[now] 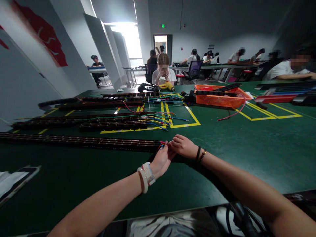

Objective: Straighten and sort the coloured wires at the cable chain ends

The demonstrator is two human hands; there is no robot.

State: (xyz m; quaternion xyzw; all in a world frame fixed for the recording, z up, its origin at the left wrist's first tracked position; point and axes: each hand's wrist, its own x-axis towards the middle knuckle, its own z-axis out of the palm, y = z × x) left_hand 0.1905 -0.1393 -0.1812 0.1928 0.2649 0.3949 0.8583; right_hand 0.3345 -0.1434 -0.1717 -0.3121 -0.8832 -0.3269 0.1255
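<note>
A long black cable chain (81, 141) with brownish cables along it lies across the near part of the table, reaching past the left edge of view. Thin wires (162, 144), one of them red, come out of its right end. My left hand (161, 160) is closed around these wires just beyond the chain's end. Against its fingertips, my right hand (184, 145) is closed in a pinch where the wires run in. Fingers of both hands cover the wire ends, so their tips are hidden.
More black cable chains (111, 125) with coloured wire ends lie farther back, over yellow tape markings (185, 125) on the green table (222, 171). An orange basket (217, 100) stands back right, a yellow heat gun (168, 86) beyond. A person (164, 74) sits opposite; others work behind.
</note>
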